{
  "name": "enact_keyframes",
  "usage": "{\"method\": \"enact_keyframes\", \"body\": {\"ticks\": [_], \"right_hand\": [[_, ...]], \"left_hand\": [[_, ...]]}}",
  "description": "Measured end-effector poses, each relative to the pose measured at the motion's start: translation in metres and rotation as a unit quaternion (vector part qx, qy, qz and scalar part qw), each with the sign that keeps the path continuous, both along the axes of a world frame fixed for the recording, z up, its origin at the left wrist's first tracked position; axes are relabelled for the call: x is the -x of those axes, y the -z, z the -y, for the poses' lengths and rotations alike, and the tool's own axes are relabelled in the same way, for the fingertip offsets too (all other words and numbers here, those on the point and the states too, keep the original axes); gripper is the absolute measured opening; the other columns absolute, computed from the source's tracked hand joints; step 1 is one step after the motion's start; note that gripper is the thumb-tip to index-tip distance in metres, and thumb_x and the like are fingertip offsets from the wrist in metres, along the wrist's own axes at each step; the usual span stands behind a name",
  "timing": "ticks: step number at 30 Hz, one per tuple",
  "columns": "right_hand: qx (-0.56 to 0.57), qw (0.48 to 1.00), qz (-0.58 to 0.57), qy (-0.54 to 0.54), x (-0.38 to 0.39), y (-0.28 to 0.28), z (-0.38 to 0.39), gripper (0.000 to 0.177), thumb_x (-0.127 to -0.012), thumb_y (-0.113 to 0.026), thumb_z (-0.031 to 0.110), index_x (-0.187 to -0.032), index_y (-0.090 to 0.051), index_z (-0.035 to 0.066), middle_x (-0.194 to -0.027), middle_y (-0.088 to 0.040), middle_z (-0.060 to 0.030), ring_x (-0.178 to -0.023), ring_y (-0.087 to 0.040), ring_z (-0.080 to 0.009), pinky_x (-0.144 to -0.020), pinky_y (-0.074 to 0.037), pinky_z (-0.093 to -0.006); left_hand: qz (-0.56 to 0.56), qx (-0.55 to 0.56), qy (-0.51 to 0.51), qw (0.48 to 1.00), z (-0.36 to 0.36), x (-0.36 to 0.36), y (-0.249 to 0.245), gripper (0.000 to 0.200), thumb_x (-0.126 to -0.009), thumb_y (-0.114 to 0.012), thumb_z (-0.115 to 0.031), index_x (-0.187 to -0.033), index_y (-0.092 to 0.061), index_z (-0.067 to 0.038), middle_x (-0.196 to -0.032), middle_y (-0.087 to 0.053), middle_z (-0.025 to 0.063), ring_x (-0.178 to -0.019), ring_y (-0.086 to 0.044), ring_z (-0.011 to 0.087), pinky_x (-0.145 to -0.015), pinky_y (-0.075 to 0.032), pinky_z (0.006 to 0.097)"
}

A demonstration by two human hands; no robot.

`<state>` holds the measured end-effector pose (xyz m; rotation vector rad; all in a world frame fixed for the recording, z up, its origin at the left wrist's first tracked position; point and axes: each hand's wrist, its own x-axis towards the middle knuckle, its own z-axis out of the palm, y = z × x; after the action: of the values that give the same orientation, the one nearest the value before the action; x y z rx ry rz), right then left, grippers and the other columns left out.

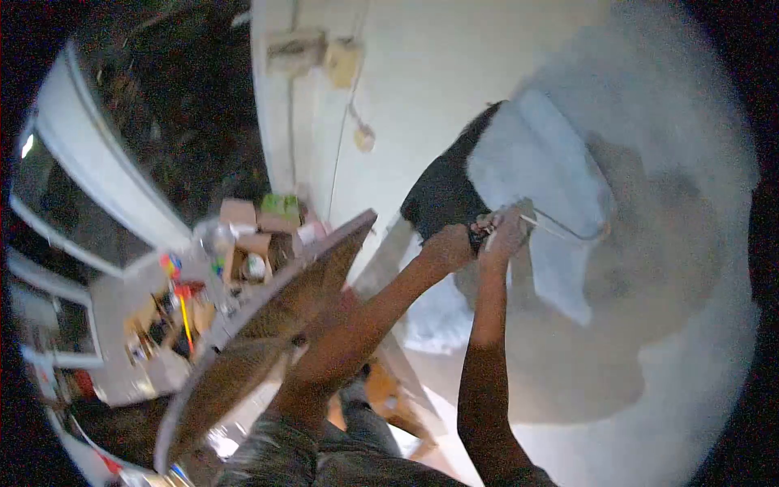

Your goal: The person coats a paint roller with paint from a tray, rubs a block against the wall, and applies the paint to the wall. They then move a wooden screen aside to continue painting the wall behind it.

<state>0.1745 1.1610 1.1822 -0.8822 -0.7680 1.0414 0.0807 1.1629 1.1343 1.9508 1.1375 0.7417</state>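
Observation:
A paint roller with a wide pale sleeve lies against the wall, its bent wire frame running back to my hands. My right hand is wrapped round the handle near the wire. Just to the left, my left hand is closed on the same handle, lower down; the fingers of both hands hide most of it. Beside the roller sleeve is a jagged black patch, with fresh-looking pale white areas around it.
A brown board-like tabletop with a pale rim stands close by my left arm. Past it are cardboard boxes, a green box and a yellow-handled tool. Wall fittings with a hanging cord are at the upper left.

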Motion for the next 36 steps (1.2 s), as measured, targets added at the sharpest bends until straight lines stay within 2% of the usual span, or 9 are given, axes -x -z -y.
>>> {"method": "enact_keyframes", "body": {"ticks": [6,12,16,21,24,27,31,34,36], "right_hand": [[0.192,0.976,-0.098,0.034,-0.010,0.181,0.018,0.014,-0.083,-0.046,0.027,-0.076,-0.044,0.014,-0.053,-0.035,0.0019,-0.038,-0.034,-0.0098,-0.034,-0.031,-0.0252],[0.180,0.974,-0.138,0.020,0.003,0.334,0.039,0.020,-0.084,-0.045,0.035,-0.079,-0.046,0.016,-0.053,-0.038,0.0022,-0.037,-0.036,-0.0099,-0.031,-0.033,-0.0260],[0.153,0.977,-0.143,-0.024,-0.022,0.371,0.044,0.025,-0.084,-0.044,0.038,-0.093,-0.046,0.016,-0.067,-0.047,0.0001,-0.053,-0.047,-0.0144,-0.042,-0.042,-0.0287],[0.095,0.975,0.176,0.093,-0.046,0.230,0.030,0.034,-0.083,-0.047,0.038,-0.105,-0.047,0.013,-0.080,-0.048,-0.0025,-0.065,-0.048,-0.0156,-0.055,-0.045,-0.0311],[0.051,0.995,0.011,-0.086,-0.083,0.161,0.020,0.039,-0.082,-0.047,0.037,-0.110,-0.047,0.010,-0.083,-0.048,-0.0046,-0.067,-0.047,-0.0141,-0.057,-0.045,-0.0299],[0.132,0.991,-0.032,-0.010,-0.052,0.142,0.018,0.039,-0.082,-0.048,0.035,-0.111,-0.048,0.008,-0.081,-0.048,-0.0039,-0.065,-0.047,-0.0106,-0.053,-0.044,-0.0252],[0.141,0.986,-0.025,0.087,-0.071,0.286,0.016,0.020,-0.082,-0.048,0.027,-0.092,-0.051,0.011,-0.060,-0.043,0.0024,-0.044,-0.039,-0.0072,-0.035,-0.034,-0.0211],[0.143,0.981,-0.092,0.089,-0.017,0.349,0.030,0.027,-0.082,-0.047,0.029,-0.061,-0.036,0.016,-0.049,-0.034,0.0012,-0.037,-0.033,-0.0113,-0.030,-0.031,-0.0257],[0.171,0.972,-0.141,0.080,0.006,0.347,0.038,0.027,-0.082,-0.046,0.029,-0.060,-0.036,0.016,-0.049,-0.034,0.0007,-0.037,-0.033,-0.0122,-0.030,-0.030,-0.0258]], "left_hand": [[-0.046,0.112,-0.052,0.991,0.048,0.008,0.146,0.025,-0.069,-0.054,-0.019,-0.080,-0.059,0.002,-0.083,-0.059,0.0223,-0.079,-0.059,0.0353,-0.070,-0.048,0.0433],[-0.096,0.191,-0.081,0.974,0.059,0.019,0.290,0.022,-0.069,-0.054,-0.020,-0.078,-0.061,-0.001,-0.080,-0.060,0.0222,-0.078,-0.060,0.0344,-0.070,-0.048,0.0438],[-0.109,0.239,-0.024,0.965,0.046,0.021,0.280,0.021,-0.068,-0.054,-0.018,-0.075,-0.061,0.001,-0.077,-0.059,0.0240,-0.074,-0.060,0.0351,-0.069,-0.048,0.0437],[-0.023,0.126,0.004,0.992,0.034,-0.010,0.181,0.022,-0.068,-0.055,-0.017,-0.074,-0.060,0.004,-0.076,-0.059,0.0252,-0.074,-0.059,0.0368,-0.068,-0.048,0.0444],[0.043,0.136,0.005,0.990,0.028,-0.035,0.132,0.027,-0.068,-0.058,-0.022,-0.070,-0.060,0.004,-0.072,-0.059,0.0241,-0.071,-0.060,0.0366,-0.064,-0.048,0.0428],[0.071,0.139,-0.018,0.988,0.028,-0.041,0.128,0.030,-0.069,-0.059,-0.025,-0.071,-0.059,0.005,-0.071,-0.059,0.0235,-0.070,-0.060,0.0359,-0.062,-0.048,0.0422],[0.008,0.190,-0.035,0.981,0.037,-0.026,0.203,0.037,-0.072,-0.057,-0.033,-0.073,-0.059,0.003,-0.075,-0.058,0.0251,-0.072,-0.058,0.0374,-0.066,-0.047,0.0439],[-0.040,0.276,-0.031,0.960,0.041,-0.002,0.283,0.040,-0.073,-0.054,-0.038,-0.070,-0.060,0.001,-0.068,-0.058,0.0225,-0.061,-0.059,0.0343,-0.061,-0.046,0.0435],[-0.091,0.181,0.025,0.979,0.040,-0.001,0.373,0.035,-0.073,-0.054,-0.034,-0.070,-0.061,0.000,-0.063,-0.058,0.0193,-0.056,-0.058,0.0317,-0.058,-0.046,0.0410]]}}
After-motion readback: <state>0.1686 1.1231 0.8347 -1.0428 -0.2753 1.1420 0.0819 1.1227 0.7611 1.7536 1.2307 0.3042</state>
